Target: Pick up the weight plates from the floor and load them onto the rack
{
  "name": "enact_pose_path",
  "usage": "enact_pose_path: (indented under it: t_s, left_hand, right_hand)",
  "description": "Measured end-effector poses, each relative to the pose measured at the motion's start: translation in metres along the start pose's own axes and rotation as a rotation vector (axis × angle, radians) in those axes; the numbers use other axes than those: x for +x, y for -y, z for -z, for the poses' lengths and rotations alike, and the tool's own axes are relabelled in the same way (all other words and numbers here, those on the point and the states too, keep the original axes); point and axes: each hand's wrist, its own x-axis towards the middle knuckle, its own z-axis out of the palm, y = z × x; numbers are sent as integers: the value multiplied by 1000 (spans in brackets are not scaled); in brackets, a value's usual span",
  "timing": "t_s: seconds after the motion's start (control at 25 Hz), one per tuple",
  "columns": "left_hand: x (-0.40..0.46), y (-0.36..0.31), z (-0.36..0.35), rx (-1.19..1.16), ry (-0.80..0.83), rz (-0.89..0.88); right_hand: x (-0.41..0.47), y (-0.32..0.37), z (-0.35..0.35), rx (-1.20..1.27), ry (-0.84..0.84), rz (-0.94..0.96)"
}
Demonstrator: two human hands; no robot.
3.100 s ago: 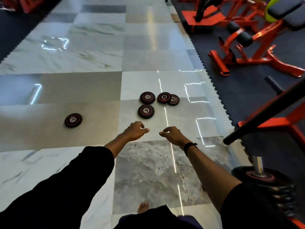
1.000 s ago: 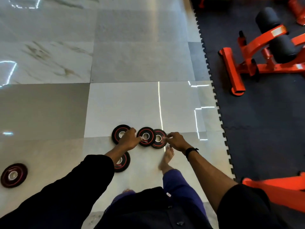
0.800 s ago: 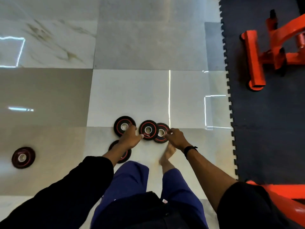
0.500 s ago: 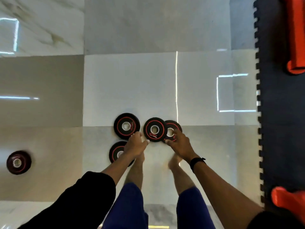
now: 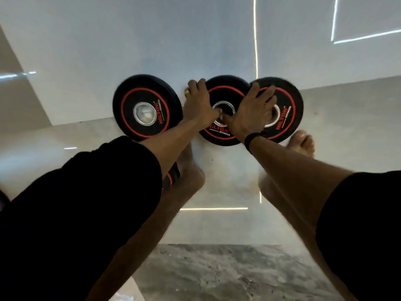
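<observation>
Three black weight plates with red rings lie flat on the pale floor tiles. The left plate [image 5: 145, 107] lies alone. My left hand [image 5: 199, 103] hooks its fingers over the far left rim of the middle plate [image 5: 225, 135], thumb at its steel hub. The middle plate overlaps the right plate [image 5: 286, 109]. My right hand [image 5: 252, 112] presses down across that overlap, fingers on the right plate near its hub, which it partly hides. A sliver of another plate [image 5: 171, 177] shows under my left forearm. No rack is in view.
My bare right foot [image 5: 302, 142] stands just beside the right plate, and my left leg [image 5: 188, 177] is close below the middle one. Glossy tiles with light reflections spread around; a darker marbled tile [image 5: 217, 272] lies near the bottom.
My head has dropped much closer to the plates. My left hand has moved from the near edge up onto the middle plate's rim and hub, and my right hand has spread over the right plate.
</observation>
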Motion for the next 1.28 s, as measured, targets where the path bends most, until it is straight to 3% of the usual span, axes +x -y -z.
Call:
enact_pose_path:
  t_s: [0.12, 0.36, 0.52, 0.76, 1.0, 1.12, 1.28]
  left_hand:
    - [18, -6, -21, 132, -131, 22]
    - [-22, -25, 24, 130, -42, 61]
    - [-110, -53, 87, 12, -43, 2]
    - [-272, -110, 238, 21, 3, -250]
    - [-439, -177, 330, -47, -149, -335]
    - [-487, -193, 340, -25, -122, -418]
    - [-525, -217, 338, 148, -60, -654]
  right_hand:
    - [0, 6, -20, -4, -164, -67]
    - [-20, 1, 33, 39, -45, 35]
    - [-81, -8, 124, 167, 17, 162]
    - [-203, -16, 307, 310, 71, 274]
    - [-342, -32, 462, 327, -91, 311]
    - [-395, -56, 492, 307, -181, 311]
    - [-451, -95, 488, 375, -354, 160]
